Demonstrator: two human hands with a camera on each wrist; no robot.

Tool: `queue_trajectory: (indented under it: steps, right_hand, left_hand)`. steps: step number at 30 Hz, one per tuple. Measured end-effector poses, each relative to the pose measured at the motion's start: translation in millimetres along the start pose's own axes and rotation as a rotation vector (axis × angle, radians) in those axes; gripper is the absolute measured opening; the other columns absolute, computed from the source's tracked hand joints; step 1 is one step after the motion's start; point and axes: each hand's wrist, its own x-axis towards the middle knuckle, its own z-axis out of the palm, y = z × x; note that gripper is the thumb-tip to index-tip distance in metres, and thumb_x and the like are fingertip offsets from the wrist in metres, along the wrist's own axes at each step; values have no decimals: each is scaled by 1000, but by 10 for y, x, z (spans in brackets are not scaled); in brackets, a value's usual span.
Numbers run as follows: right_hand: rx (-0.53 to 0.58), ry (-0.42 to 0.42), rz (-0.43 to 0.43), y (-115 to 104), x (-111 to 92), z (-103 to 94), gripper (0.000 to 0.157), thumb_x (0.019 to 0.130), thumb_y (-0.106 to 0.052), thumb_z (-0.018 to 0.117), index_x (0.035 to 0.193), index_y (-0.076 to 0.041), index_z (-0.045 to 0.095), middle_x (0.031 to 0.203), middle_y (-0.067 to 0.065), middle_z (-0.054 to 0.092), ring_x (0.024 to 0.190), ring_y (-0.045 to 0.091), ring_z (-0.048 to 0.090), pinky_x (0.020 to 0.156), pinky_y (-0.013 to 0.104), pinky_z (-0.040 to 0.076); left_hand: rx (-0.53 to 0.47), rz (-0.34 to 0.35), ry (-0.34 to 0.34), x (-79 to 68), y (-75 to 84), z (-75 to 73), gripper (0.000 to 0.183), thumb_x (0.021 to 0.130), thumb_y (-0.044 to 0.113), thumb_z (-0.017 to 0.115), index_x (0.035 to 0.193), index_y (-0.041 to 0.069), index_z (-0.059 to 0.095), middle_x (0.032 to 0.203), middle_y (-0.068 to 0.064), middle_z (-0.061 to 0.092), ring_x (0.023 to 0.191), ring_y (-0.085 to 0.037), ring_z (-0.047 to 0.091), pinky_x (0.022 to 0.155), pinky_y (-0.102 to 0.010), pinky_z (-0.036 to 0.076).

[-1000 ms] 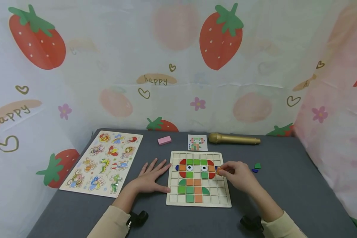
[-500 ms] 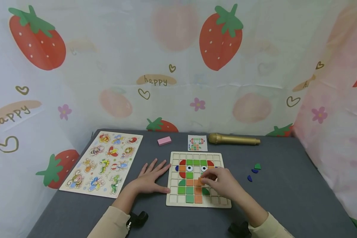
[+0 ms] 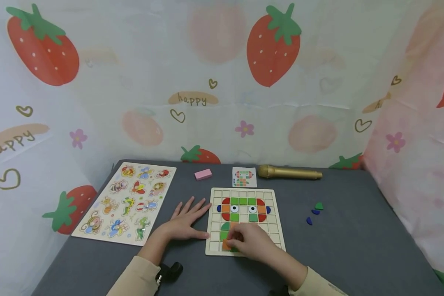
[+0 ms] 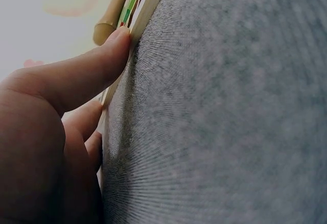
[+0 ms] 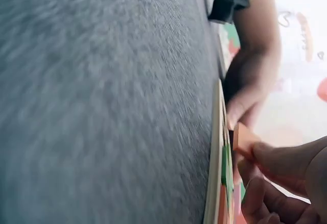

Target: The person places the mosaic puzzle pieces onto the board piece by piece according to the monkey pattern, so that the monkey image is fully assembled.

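My right hand [image 3: 253,242] pinches an orange square tile [image 3: 225,245] between thumb and fingers, over the lower left cells of the wooden grid board [image 3: 277,236]. In the right wrist view the tile [image 5: 245,140] is tilted, close above the board's surface. Coloured tiles on the board form a figure with two round eye tiles [image 3: 253,209]; my right hand hides part of its lower half. My left hand [image 3: 183,224] lies with fingers spread, its thumb and a fingertip touching the board's left edge. The left wrist view shows this thumb [image 4: 97,63] against the edge.
Several loose pieces lie right of the board: a green one [image 3: 319,206] and blue half-rounds [image 3: 309,221]. Behind it are a pattern card [image 3: 244,177], a gold microphone-shaped object [image 3: 290,172] and a pink block [image 3: 203,174]. A sticker-like picture board [image 3: 123,201] lies left.
My right hand has carried the orange tile from the board's right edge across to its lower left. The blue half-round at the figure's right side is now uncovered. My left hand stays put.
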Motion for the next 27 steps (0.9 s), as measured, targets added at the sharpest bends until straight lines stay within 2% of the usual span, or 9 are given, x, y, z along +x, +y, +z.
queue_trajectory:
  steps: [5,15,21,27]
  right_hand:
    - [-110,22,-11,-61,68,78,9,91,-27,77,83,-23,74,71,-17,61,61,-1,50,58,21,43]
    - [-258,-6,-13,-83,97,109,5,86,-28,82,84,-25,78,74,-16,56,64,2,48,57,22,40]
    - [-220,-8,-17,-45,80,27,5,85,-27,82,86,-24,78,73,-17,58,65,0,49,57,21,42]
    - [-196,59,41,54,1,-221,5,88,-22,79,92,-19,78,78,-13,63,66,3,52,58,24,44]
  left_hand:
    - [-2,11,14,-5,3,-6,96,83,68,68,161,36,23,171,4,12,158,-31,-8,122,-61,-9]
    - [-11,2,12,-28,37,-8,96,83,66,69,161,35,24,171,3,12,158,-31,-8,122,-61,-9]
    - [1,7,18,-20,34,-7,96,83,68,69,161,36,24,171,3,13,158,-31,-7,122,-62,-8]
    - [3,-3,13,-21,24,0,97,82,68,69,161,37,23,171,5,12,158,-30,-8,122,-61,-9]
